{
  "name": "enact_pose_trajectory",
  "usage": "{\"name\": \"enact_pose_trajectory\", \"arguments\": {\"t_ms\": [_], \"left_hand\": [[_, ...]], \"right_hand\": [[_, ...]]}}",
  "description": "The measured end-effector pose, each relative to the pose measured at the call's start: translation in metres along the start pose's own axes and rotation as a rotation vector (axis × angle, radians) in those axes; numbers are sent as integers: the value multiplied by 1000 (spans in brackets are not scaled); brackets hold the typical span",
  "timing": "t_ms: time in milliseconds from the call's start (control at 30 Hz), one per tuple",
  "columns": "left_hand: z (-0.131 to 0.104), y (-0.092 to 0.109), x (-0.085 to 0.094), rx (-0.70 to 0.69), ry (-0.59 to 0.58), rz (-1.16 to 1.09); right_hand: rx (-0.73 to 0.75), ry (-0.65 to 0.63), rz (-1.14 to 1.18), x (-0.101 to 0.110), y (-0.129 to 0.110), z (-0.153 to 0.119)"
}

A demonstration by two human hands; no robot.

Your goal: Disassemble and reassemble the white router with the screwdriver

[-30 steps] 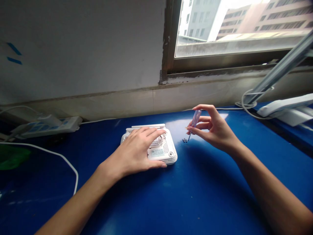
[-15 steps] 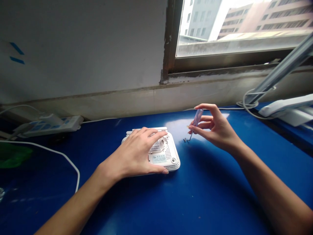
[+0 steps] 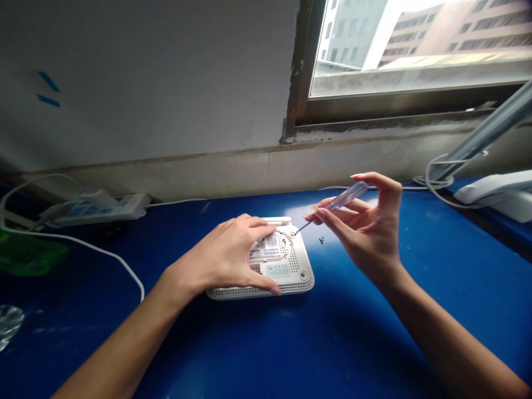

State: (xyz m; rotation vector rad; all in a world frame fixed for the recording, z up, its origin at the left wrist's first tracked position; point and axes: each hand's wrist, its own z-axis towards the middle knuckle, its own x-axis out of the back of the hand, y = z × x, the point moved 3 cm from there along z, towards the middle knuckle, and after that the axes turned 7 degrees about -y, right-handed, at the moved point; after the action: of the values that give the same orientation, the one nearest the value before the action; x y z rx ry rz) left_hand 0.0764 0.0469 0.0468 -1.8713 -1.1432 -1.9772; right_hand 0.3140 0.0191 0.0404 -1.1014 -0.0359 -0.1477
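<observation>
A white router [image 3: 296, 263] lies label side up on the blue table, with vent holes and round screw recesses in its corners. My left hand [image 3: 233, 249] spans its left part, fingers over the far side and thumb along the near edge, gripping it against the table. Between the thumb and fingers of my right hand [image 3: 369, 227] is a slim screwdriver [image 3: 348, 195] with a clear purplish handle. Its shaft slants down to the left, and the tip is at the router's far right recess. A few small dark screws [image 3: 321, 240] lie just right of the router.
A white power strip [image 3: 124, 208] with a plug stands at the left by the wall, its cable [image 3: 120, 259] curving over the table. Green plastic [image 3: 33, 257] and a crumpled clear item [image 3: 9, 326] lie far left. A metal pole [image 3: 477, 136] wound with cord rises at the right.
My right hand has brought the screwdriver from beside the screws leftward to the router's far right recess, tilting it lower. The screws now lie apart from its tip. My left hand stays on the router.
</observation>
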Motion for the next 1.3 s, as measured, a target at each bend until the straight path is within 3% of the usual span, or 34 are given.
{"name": "enact_pose_trajectory", "arguments": {"t_ms": [400, 567, 800, 867, 1033, 1133, 1300], "left_hand": [[0, 4, 4, -1, -30, 14], [-2, 3, 4, -19, -47, -21], [-2, -4, 11, -114, -116, -175], [-4, -8, 12, -115, -130, -186], [-9, -16, 10, 38, -159, -110], [-9, -15, 9, 49, -176, -95], [-9, -14, 9, 69, -195, -90]], "right_hand": [[53, -51, -33, -8, 13, -2], [165, -151, -173, -11, 20, -1], [391, -393, -636, -18, 9, 21], [430, -465, -647, -20, 0, 29], [518, -603, -522, -21, -21, 48], [533, -591, -504, -19, -20, 54], [607, -390, -540, -12, -9, 49]]}}
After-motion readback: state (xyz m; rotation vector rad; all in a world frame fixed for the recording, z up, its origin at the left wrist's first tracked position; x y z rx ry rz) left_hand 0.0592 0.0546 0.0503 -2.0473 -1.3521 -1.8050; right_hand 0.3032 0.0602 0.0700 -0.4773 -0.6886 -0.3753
